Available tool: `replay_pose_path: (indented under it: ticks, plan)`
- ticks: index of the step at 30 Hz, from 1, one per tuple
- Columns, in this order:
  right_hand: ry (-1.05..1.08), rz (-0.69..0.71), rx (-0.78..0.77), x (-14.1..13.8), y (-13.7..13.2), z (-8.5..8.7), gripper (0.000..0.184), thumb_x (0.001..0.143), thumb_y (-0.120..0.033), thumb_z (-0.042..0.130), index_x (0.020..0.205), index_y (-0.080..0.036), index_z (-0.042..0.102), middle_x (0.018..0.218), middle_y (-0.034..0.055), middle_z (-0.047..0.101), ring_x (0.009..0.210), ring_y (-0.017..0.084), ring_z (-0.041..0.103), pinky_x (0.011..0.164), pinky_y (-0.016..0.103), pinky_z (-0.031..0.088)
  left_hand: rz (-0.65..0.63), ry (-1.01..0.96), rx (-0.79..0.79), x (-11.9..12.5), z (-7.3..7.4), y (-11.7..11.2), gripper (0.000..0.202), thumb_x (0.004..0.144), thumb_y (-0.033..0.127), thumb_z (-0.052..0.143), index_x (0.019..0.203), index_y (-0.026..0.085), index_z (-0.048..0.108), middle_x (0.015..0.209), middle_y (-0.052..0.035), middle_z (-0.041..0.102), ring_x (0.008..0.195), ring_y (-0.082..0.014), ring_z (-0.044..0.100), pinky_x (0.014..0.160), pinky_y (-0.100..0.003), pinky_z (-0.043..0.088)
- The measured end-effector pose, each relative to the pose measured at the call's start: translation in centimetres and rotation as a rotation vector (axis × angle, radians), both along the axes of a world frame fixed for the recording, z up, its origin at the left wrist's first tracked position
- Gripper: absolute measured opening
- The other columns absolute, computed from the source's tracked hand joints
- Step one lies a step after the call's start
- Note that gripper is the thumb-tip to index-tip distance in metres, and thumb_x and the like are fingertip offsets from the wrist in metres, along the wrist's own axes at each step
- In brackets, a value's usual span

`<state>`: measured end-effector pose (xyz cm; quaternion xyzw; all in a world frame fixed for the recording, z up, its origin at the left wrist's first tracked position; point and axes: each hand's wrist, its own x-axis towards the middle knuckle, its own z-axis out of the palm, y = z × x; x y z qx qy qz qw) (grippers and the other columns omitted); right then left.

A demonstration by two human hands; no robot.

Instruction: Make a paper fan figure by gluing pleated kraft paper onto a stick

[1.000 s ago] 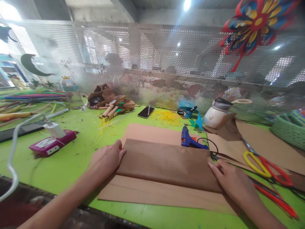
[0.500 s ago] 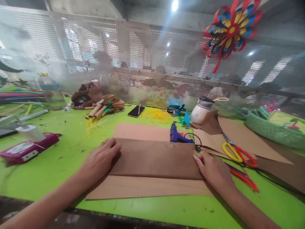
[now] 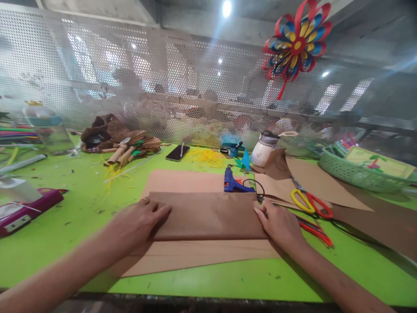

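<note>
A brown paper sheet lies on the green table, its upper part folded over into a darker band. My left hand lies flat on the band's left end, fingers stretched out, a ring on one finger. At the band's right end rests my right hand, fingers extended and pressing on the paper. A blue glue gun sits just beyond the fold, between the two hands.
Yellow-and-red scissors and more brown paper lie to the right, beside a green basket. A white jar, a phone, yellow shreds, paper craft figures and a pink box stand around. A perforated screen backs the table.
The view has swung right and down, so objects slide left in the frame. Both hands stay on the ends of the folded band; the left fingers now reach further onto it.
</note>
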<state>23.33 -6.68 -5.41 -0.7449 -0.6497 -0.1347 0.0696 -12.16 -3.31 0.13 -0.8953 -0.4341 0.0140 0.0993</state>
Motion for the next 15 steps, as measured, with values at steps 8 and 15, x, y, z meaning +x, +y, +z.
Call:
replay_pose_path:
  ticks: [8,15]
  plan:
    - [-0.016,0.126,0.087,0.9,0.5,0.2,0.011,0.087,-0.023,0.05,0.093,-0.015,0.056,0.083,0.0117,0.067,0.078,0.028,0.064,0.061,0.033,0.041,0.063,0.189,0.087,2.2,-0.7,-0.9,0.044,0.093,0.046,0.035,0.128,0.025,0.052,0.079,-0.0133,0.066,0.072,-0.0288,0.063,0.061,-0.036,0.044]
    - [-0.034,0.574,0.05,-1.8,0.1,3.2,0.039,0.081,-0.005,0.048,0.116,-0.021,0.055,0.127,0.0063,0.056,0.118,0.024,0.045,0.096,0.038,0.036,-0.011,0.109,0.176,2.5,-0.9,-0.5,0.042,0.089,0.05,0.042,0.113,0.022,0.062,0.089,-0.0149,0.065,0.088,-0.034,0.059,0.071,-0.045,0.043]
